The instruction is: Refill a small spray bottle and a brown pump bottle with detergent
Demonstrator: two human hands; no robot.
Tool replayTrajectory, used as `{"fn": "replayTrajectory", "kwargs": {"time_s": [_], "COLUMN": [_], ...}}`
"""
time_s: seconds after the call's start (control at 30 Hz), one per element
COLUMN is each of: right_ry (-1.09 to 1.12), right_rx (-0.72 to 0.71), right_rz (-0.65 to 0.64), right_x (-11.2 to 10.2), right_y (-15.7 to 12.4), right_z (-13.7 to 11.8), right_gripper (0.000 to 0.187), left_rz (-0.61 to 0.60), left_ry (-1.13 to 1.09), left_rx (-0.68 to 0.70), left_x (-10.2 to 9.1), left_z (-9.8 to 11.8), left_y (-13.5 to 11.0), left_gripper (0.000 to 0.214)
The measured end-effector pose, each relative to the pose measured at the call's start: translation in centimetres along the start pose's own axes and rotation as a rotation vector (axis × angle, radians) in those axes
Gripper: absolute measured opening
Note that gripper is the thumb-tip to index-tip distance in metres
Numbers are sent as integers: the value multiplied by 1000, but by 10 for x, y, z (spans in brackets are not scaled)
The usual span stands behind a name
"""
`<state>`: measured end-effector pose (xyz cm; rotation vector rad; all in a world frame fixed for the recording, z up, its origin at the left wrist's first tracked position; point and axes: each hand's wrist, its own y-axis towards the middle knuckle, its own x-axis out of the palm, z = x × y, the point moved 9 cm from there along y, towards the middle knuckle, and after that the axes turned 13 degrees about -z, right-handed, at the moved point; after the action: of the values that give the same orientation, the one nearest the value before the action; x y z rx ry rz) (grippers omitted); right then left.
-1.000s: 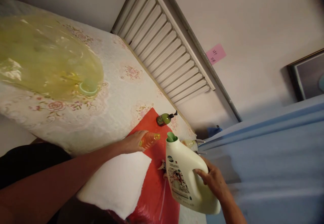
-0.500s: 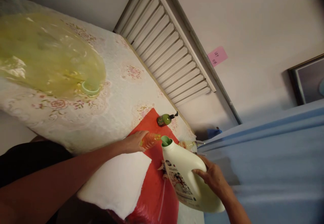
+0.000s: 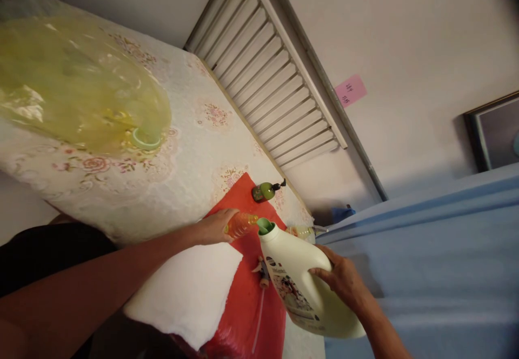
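Note:
My left hand (image 3: 219,225) is wrapped round a small clear plastic bottle (image 3: 242,224) of orange liquid, its open neck pointing right. My right hand (image 3: 343,278) grips the handle of a large pale detergent jug (image 3: 308,288) with a printed label. The jug is tilted, and its green spout (image 3: 265,225) is beside the bottle's mouth; whether they touch I cannot tell. Beneath them lies a red cloth (image 3: 247,272). A trigger spray head (image 3: 263,272) with a thin tube rests on it, left of the jug.
A green pump bottle (image 3: 263,192) stands beyond my left hand. Another clear bottle (image 3: 300,231) is partly hidden behind the jug. A white towel (image 3: 186,294) lies near me. On the flowered tablecloth (image 3: 190,175) sits a yellow plastic bag (image 3: 81,88). A radiator (image 3: 267,67) borders the table.
The jug's body has shifted slightly right, together with my right hand. My left hand and the small bottle have hardly moved.

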<state>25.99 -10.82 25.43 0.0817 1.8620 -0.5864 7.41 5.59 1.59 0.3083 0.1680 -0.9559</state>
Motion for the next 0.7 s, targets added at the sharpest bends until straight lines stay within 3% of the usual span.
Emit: {"fn": "replayTrajectory", "kwargs": {"time_s": [0.47, 0.7], "right_ry": [-79, -62], "right_rx": [41, 38], "right_rz": [-48, -33], "right_x": [-4, -8], "right_y": [2, 2], "right_z": [-7, -7], "right_gripper": [54, 48], "left_rz": [-14, -14], "left_ry": [12, 6], "left_rx": [-14, -17], "left_x": [-2, -1], "left_z": [7, 9], "left_y": [-2, -2], "left_gripper": [61, 56]}}
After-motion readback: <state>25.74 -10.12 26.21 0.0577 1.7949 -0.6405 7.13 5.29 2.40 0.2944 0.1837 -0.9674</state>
